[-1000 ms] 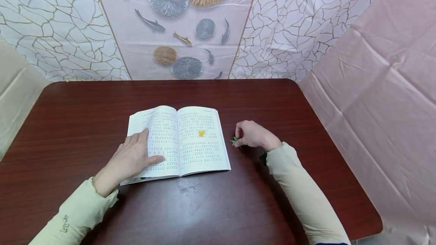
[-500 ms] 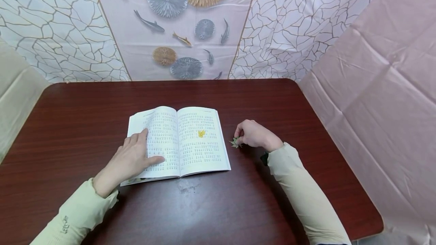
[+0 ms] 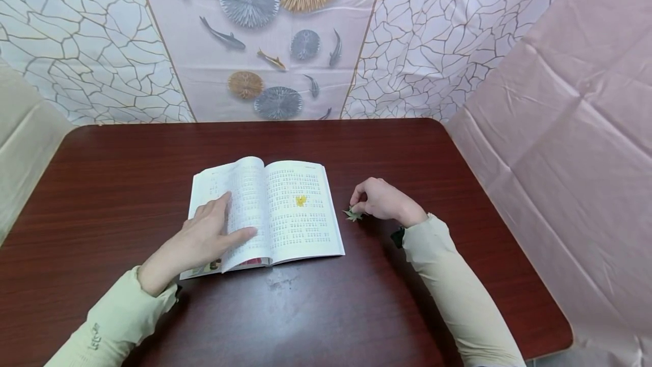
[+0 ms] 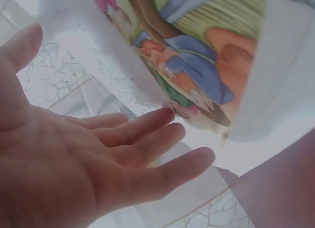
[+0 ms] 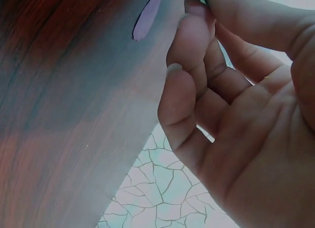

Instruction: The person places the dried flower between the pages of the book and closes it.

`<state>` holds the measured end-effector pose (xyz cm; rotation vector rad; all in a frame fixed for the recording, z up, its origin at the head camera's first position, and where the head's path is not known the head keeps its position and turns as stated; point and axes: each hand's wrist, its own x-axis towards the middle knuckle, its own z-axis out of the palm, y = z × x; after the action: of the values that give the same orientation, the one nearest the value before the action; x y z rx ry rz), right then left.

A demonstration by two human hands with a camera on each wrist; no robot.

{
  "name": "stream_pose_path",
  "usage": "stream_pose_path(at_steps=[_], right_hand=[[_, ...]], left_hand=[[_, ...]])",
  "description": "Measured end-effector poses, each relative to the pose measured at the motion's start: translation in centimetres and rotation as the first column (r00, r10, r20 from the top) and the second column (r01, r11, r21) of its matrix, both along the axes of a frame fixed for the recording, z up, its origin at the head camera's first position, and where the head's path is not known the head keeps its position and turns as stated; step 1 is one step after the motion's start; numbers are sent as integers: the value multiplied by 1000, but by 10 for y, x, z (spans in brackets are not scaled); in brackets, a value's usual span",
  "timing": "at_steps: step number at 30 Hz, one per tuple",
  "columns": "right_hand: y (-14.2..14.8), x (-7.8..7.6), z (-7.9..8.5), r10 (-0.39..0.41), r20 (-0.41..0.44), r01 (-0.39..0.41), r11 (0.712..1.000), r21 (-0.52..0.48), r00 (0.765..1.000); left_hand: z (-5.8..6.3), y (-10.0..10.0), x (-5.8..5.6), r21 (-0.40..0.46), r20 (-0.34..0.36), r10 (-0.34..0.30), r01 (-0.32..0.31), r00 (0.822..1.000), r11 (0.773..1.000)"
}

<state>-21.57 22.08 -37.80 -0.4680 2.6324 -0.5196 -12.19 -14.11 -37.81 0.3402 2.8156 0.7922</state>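
Observation:
An open printed book lies on the dark red-brown table. My left hand rests on its left side, fingers extended and thumb spread over a page that bows up towards the spine. In the left wrist view, the straight fingers of that hand are close to a page with a coloured picture. Just right of the book, my right hand pinches a green pointed-lobed leaf between thumb and fingers, low over the table. The pinch itself is mostly cut off in the right wrist view, above the curled fingers.
A small yellow flower sits on the right page. The table extends around the book, with patterned cloth behind it and pink cloth at the right. A slim purplish piece shows in the right wrist view.
My left hand has slid slightly right, and the left page has buckled towards the spine, baring a coloured picture at its lower edge. The leaf in my right hand has turned a little.

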Motion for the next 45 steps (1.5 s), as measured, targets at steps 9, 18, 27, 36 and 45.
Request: stream_pose_path(at_steps=[9, 18, 27, 36, 45], right_hand=[[7, 1, 4, 54, -22, -54, 998, -10, 998], [10, 2, 4, 62, -20, -62, 998, -25, 998], [11, 3, 5, 70, -44, -71, 997, -30, 997], [10, 4, 9, 2, -104, -14, 994, -107, 995], [8, 4, 13, -95, -137, 63, 972, -224, 986]], left_hand=[[2, 6, 1, 90, -68, -94, 100, 993, 991], [8, 19, 3, 132, -79, -189, 198, 979, 971], [8, 35, 6, 16, -107, -217, 220, 970, 975], [12, 55, 11, 44, -99, -323, 328, 941, 944], [12, 60, 18, 28, -1, -390, 389, 921, 921]])
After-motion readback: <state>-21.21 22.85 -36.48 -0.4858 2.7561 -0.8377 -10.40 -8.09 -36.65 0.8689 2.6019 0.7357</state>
